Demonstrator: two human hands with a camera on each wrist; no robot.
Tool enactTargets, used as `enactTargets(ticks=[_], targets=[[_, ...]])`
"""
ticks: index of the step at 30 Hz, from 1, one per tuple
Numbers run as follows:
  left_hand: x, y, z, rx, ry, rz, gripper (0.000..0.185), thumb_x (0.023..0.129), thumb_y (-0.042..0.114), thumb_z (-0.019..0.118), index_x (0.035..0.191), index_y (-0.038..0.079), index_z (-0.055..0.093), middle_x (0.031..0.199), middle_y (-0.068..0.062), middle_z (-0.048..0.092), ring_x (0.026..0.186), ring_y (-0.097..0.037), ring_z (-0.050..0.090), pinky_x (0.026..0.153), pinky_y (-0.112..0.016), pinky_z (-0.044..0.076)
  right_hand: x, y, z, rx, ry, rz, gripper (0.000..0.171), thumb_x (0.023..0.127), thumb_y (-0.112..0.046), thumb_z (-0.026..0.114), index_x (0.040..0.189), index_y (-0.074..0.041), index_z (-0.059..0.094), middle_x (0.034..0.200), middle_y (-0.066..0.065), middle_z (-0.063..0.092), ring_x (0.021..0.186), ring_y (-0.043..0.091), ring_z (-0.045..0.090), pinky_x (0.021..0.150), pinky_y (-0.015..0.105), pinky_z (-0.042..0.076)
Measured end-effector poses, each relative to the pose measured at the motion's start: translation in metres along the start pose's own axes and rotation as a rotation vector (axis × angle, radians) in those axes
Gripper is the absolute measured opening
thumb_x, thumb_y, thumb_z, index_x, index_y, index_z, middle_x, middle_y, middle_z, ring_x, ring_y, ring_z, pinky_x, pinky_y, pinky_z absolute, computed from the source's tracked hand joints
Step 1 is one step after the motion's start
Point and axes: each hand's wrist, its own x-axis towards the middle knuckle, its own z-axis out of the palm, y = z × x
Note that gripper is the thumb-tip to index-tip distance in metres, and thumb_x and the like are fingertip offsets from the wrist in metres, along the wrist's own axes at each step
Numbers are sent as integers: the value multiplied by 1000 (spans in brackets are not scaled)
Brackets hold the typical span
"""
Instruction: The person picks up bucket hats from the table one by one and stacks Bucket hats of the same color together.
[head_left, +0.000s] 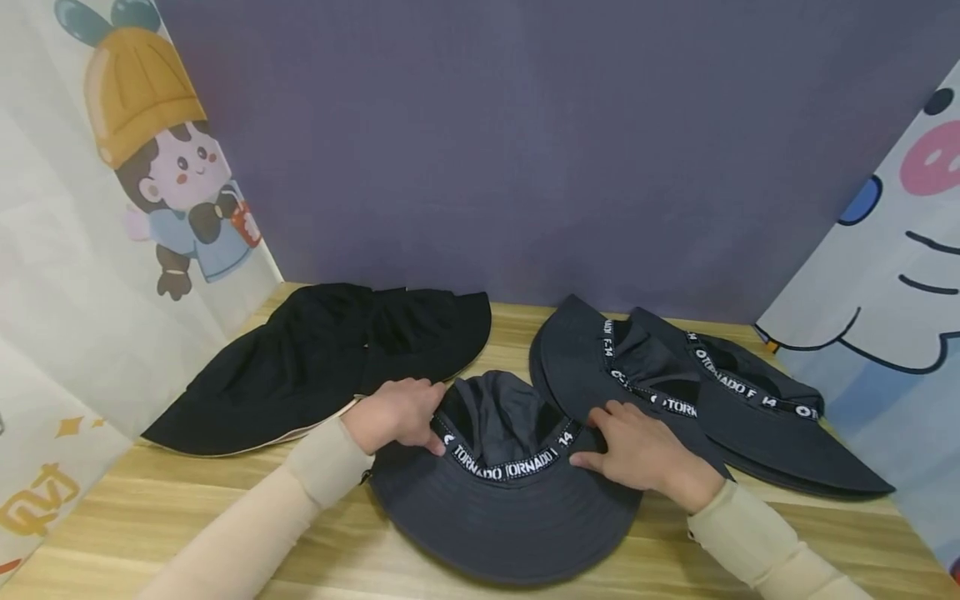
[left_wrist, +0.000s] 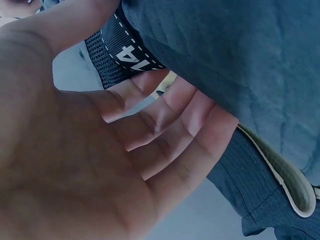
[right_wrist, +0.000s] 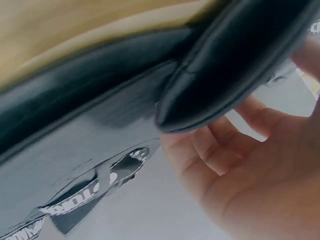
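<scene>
A dark grey bucket hat (head_left: 502, 500) lies crown-down on the wooden table (head_left: 187, 500), its inner band printed TORNADO facing up. My left hand (head_left: 433, 425) grips the left side of the hat's opening, fingers curled over the band. My right hand (head_left: 592, 437) pinches the right side of the band between thumb and forefinger. The left wrist view shows my curled left hand (left_wrist: 165, 117) against the printed band (left_wrist: 125, 55) and grey cloth (left_wrist: 240, 50). In the right wrist view, the right hand (right_wrist: 220, 145) curls beneath a dark brim edge (right_wrist: 225, 85).
Black hats (head_left: 322, 358) lie overlapped at the back left. A pile of dark grey hats (head_left: 720, 400) with the same printed bands sits at the right, touching the one I hold. Cartoon-printed cloth panels (head_left: 112, 208) flank the table; a purple backdrop (head_left: 525, 150) stands behind.
</scene>
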Motion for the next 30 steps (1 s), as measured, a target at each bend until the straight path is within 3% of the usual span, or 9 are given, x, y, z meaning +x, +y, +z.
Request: enactTargets(ticks=[10,19,22,30], targets=[[1,2,-5,-15,-26,-23,82,74,46,91,135,4,57,130,-13,63,122,-32,58,99,-51,48,-3,27,-8,-33,54,29,62,90,-66,65,110,-7,69,105,11,64,97,35,64,77,55,53],[3,2,-4,-18,-20,-15,80,73,47,91,132,5,59,128,-12,64,119,-31,60,98,-50,49,-7,59,-15,-122,43,147,65,95,-56,64,115,5,66,104,23,63,91,43,63,69,60,52],[3,2,-4,-19,-17,-13,80,73,47,91,132,5,59,128,-12,64,119,-31,60,98,-50,49,-9,66,-17,-125,10,218,72,96,-55,64,121,13,62,108,32,62,94,51,62,70,63,51],[3,2,-2,-14,-15,-15,80,72,47,91,131,5,59,127,-12,64,119,-31,60,97,-50,49,-11,79,-21,-28,-97,392,105,89,-74,58,128,23,47,110,42,59,91,59,61,68,63,50]])
